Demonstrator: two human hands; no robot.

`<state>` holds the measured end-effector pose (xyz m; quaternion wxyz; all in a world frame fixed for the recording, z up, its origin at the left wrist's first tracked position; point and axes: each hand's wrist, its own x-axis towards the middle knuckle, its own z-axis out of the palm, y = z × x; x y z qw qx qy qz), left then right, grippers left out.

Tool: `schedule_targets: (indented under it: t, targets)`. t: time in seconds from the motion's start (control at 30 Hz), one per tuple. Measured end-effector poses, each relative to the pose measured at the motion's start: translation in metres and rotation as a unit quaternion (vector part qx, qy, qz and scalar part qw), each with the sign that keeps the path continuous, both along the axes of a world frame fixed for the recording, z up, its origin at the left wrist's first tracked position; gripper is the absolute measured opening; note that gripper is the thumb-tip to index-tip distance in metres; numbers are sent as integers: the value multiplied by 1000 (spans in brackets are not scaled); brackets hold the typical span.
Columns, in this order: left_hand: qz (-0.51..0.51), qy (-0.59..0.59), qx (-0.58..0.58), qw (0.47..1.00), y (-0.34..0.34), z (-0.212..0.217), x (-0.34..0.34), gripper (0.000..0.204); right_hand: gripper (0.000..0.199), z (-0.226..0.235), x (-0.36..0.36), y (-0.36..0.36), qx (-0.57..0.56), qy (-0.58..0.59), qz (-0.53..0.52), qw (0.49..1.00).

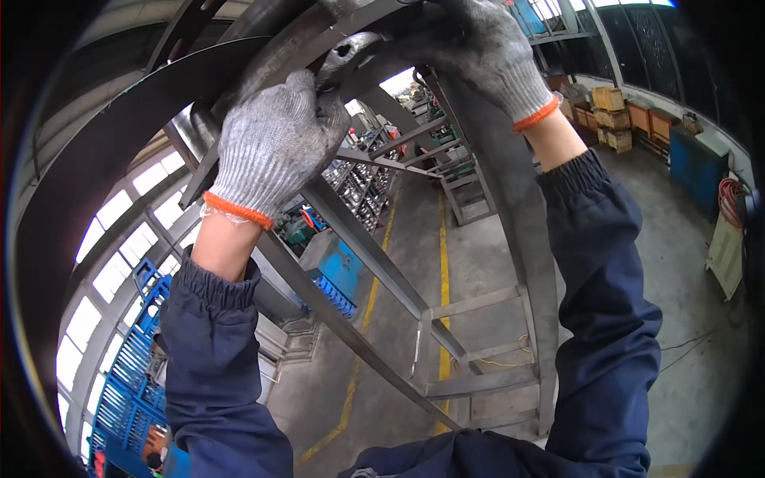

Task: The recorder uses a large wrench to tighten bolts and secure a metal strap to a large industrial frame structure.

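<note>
Both my hands are raised and wear grey knit gloves with orange cuffs. My left hand [279,135] has its fingers curled in at a metal frame overhead; what lies inside the grip is hidden. Just above its fingertips is a bare metal piece with a hole [344,51]. A curved metal rail [307,52] runs over that hand. My right hand [500,68] is up at the top edge, against the dark upper part of the frame. Its fingers are lost in shadow, so their hold does not show. A wide steel upright [510,175] drops below it.
Steel bars [374,255] and a low crosspiece [482,382] stand before me. Yellow lines [444,279] mark the grey floor. Blue bins [339,267] and blue racking [127,366] are at left. Wooden crates [612,119], a blue cabinet [693,163] and a coiled red hose [730,201] are at right.
</note>
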<state>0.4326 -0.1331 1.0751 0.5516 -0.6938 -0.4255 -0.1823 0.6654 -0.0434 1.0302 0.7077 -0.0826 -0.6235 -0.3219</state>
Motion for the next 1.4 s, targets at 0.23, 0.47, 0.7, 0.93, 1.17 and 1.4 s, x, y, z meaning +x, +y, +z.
schedule_targets:
  t: [0.23, 0.47, 0.7, 0.93, 1.17, 1.4]
  targets:
    - [-9, 39, 39, 998, 16, -5, 1, 48, 73, -8, -5, 2, -46, -10, 85, 995]
    - [-27, 9, 14, 999, 19, -6, 5, 42, 74, -7, -2, 8, 50, 39, -37, 997]
    - [-55, -7, -15, 998, 20, -2, 9, 40, 77, -6, -6, 10, -17, 21, 81, 996]
    - [-90, -12, -13, 996, 35, -7, -3, 38, 73, -6, -10, -5, -19, 58, 5, 998]
    - [-39, -5, 37, 999, 37, -4, -6, 43, 70, -1, -16, -11, -42, 42, 58, 997]
    - [-41, 15, -22, 999, 34, -1, -1, 43, 70, -10, -16, -1, -53, 12, 165, 985]
